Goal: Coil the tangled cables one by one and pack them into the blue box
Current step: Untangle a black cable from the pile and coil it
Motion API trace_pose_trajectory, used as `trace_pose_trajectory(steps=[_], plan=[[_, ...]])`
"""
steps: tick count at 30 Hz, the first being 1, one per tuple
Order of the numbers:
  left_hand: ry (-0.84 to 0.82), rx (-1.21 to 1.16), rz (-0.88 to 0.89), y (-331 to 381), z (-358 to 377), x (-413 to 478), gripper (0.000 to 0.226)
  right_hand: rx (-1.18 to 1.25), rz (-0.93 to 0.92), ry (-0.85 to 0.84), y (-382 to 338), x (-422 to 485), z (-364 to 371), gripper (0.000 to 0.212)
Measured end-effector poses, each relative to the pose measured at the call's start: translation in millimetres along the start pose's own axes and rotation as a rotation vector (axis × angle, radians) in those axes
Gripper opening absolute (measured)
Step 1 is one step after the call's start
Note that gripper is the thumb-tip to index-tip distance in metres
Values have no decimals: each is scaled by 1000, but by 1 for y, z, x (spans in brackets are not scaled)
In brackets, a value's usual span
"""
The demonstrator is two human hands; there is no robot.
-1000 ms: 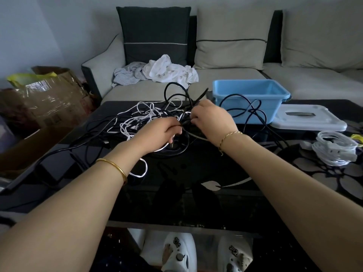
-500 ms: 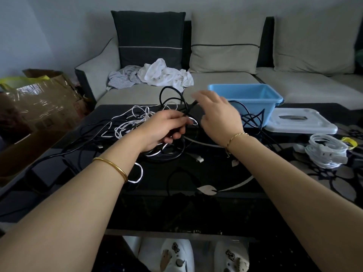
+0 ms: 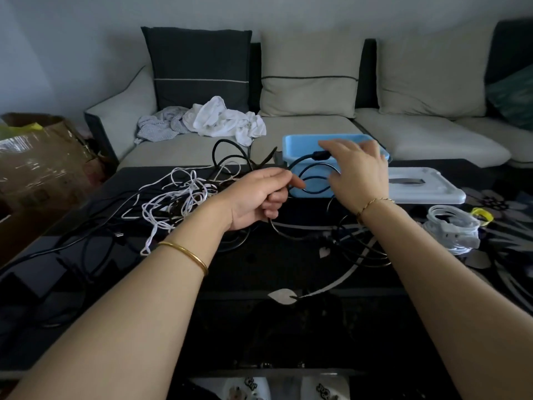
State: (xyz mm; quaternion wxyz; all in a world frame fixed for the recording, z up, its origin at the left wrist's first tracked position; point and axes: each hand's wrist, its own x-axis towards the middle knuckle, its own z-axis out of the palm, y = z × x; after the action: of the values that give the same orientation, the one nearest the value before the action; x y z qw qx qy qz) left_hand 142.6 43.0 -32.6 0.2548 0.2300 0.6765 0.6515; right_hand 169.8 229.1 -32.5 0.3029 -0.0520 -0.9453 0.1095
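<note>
A tangle of white and black cables (image 3: pixel 184 197) lies on the black glass table (image 3: pixel 259 272). My left hand (image 3: pixel 256 197) is closed around a black cable (image 3: pixel 313 168) just right of the tangle. My right hand (image 3: pixel 360 174) holds the plug end of that same cable in front of the blue box (image 3: pixel 297 145), with its other fingers spread. The cable loops between both hands and hangs down onto the table. The blue box stands at the table's far edge; its inside is hidden from here.
A white lid (image 3: pixel 418 186) lies right of the box. A coiled white cable bundle (image 3: pixel 452 226) and a yellow item (image 3: pixel 481 215) sit at the right. A sofa with cushions and crumpled clothes (image 3: pixel 219 119) is behind; a cardboard box (image 3: pixel 40 157) stands left.
My right hand has moved right and up toward the blue box, drawing the black cable's plug end out of the tangle. My left hand shifted right along the cable.
</note>
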Motion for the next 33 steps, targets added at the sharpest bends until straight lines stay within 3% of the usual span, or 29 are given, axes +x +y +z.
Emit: trace_pose_trajectory(steps=[2,4,7,12,20,23,26,28,33], plan=[[36,-7,5,2,3,6,29,91,-53,-11,0,-2,-2,56],[54,-45,-2,4,5,10,30,329,-78,-8,2,-1,0,43],[20,-177,-17,6,13,14,29,429,-98,42,4,0,3,22],[-61,-329,52,5,29,17,21,654,277,204,22,10,0,23],[-313,-499,74,18,50,21,23,822,576,79,32,7,14,25],[-264,-595,203,23,54,24,26,708,501,-92,22,2,18,40],[13,-643,297,28,51,29,24,705,366,-421,12,-7,19,28],[152,-645,337,26,43,32,22,690,267,-542,6,-10,15,25],[306,-653,373,16,26,36,18,529,57,-799,-10,-15,3,27]])
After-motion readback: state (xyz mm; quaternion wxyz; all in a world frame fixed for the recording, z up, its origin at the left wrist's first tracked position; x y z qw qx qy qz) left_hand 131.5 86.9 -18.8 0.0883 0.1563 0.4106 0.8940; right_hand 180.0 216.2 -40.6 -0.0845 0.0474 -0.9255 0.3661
